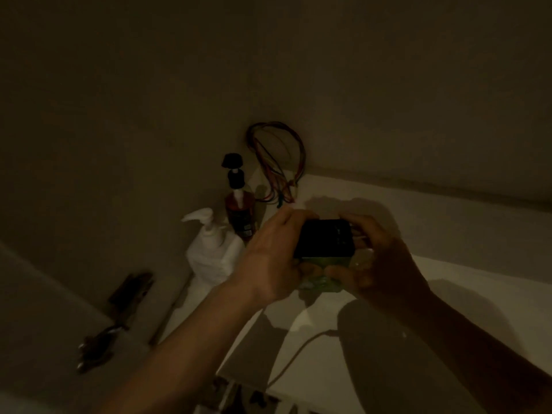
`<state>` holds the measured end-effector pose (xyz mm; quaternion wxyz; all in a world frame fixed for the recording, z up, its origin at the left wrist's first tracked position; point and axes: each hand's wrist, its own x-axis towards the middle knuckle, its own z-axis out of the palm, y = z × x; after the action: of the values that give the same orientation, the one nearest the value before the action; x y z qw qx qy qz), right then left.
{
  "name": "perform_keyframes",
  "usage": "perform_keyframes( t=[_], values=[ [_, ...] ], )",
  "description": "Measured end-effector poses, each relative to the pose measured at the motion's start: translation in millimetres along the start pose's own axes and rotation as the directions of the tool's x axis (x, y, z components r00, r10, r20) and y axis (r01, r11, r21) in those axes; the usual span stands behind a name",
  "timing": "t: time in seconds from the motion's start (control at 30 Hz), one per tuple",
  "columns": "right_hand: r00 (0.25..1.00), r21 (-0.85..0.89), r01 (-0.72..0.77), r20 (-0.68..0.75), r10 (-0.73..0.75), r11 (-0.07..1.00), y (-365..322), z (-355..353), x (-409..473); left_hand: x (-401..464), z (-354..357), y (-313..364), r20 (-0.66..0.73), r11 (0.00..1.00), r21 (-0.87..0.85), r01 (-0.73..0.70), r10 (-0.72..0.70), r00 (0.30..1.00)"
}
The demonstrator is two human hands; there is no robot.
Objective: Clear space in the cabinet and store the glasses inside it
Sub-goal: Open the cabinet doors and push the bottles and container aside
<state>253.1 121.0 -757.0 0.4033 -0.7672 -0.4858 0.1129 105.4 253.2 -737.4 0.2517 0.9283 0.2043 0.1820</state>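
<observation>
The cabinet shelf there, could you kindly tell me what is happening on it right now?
A person holds a stack of small boxes, a black box on top of a green box, with the left hand and right hand gripping either side, above the white shelf. A white pump bottle, a dark pump bottle and a bundle of coloured wires sit in the corner. No glasses are visible.

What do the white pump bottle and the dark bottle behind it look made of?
White pump bottle: likely opaque plastic with a matte look, as its body shows no glare. Dark bottle: translucent reddish-brown glass or plastic with a black pump top; a white tube shows through the neck. The dim light leaves this open.
</observation>
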Motion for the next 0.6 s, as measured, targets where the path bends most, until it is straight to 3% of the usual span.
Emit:
perform_keyframes(
  t=[0.13, 0.27, 0.33, 0.5, 0.6],
  values=[
    [0.999, 0.124, -0.014, 0.051, 0.007, 0.992, -29, 31, -33, -57, -23, -6, -0.015, 0.999, 0.043, 0.000, 0.001, 1.000],
    [0.988, 0.148, -0.116, 0.117, 0.099, 0.982, -45, 73, -56, -98, -45, -27, 0.092, 0.995, 0.081, 0.056, -0.064, 0.994],
    [0.991, 0.116, -0.079, 0.117, 0.066, 0.990, -56, 88, -64, -110, -47, -40, 0.139, 0.995, 0.077, 0.066, -0.076, 0.987],
    [0.992, 0.083, -0.065, 0.113, 0.056, 0.994, -85, 110, -64, -125, -57, -64, 0.093, 0.993, 0.109, 0.044, -0.054, 0.994],
    [0.990, 0.038, -0.084, 0.113, 0.079, 0.996, -97, 118, -57, -120, -71, -72, 0.107, 0.979, 0.172, 0.105, -0.124, 0.986]
  ],
)
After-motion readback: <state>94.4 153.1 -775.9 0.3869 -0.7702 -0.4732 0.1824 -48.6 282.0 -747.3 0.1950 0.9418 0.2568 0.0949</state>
